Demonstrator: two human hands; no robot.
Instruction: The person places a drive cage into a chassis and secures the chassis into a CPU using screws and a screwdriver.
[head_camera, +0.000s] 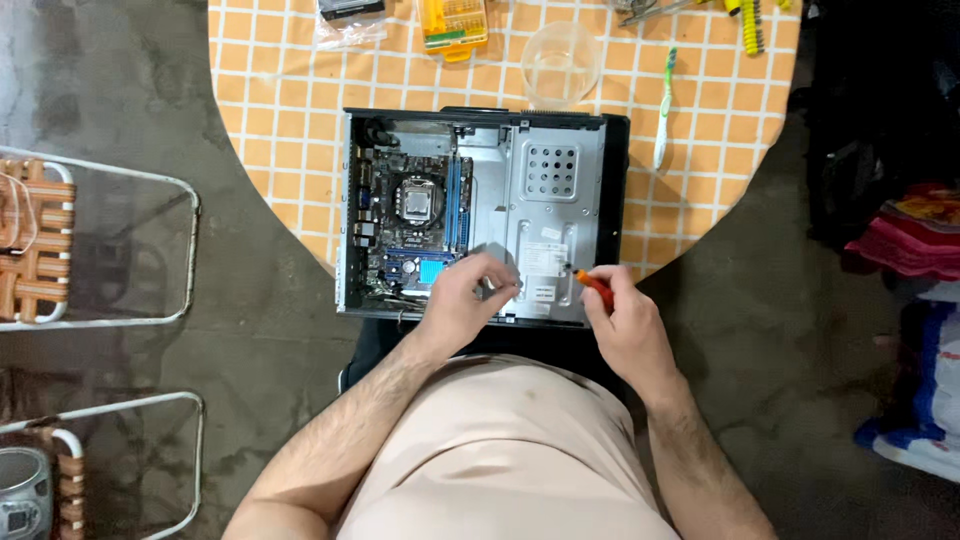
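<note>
An open desktop computer case (556, 160) lies flat on a round table with an orange checked cloth (270, 90). Its motherboard (412, 215) with a bare processor socket fills the left half. A grey metal drive bracket (548, 235) covers the right half. My left hand (462, 298) rests on the case's near edge, fingers pinching at something small by the bracket; what it is I cannot tell. My right hand (622, 322) grips an orange-handled screwdriver (593, 284), its tip pointing at the bracket.
Behind the case stand a clear plastic cup (558, 62), a yellow bit box (452, 24) and a plastic bag (350, 22). A green and white toothbrush (664, 108) lies to the right. Metal-framed chairs (100, 250) stand left; coloured bags (915, 240) sit right.
</note>
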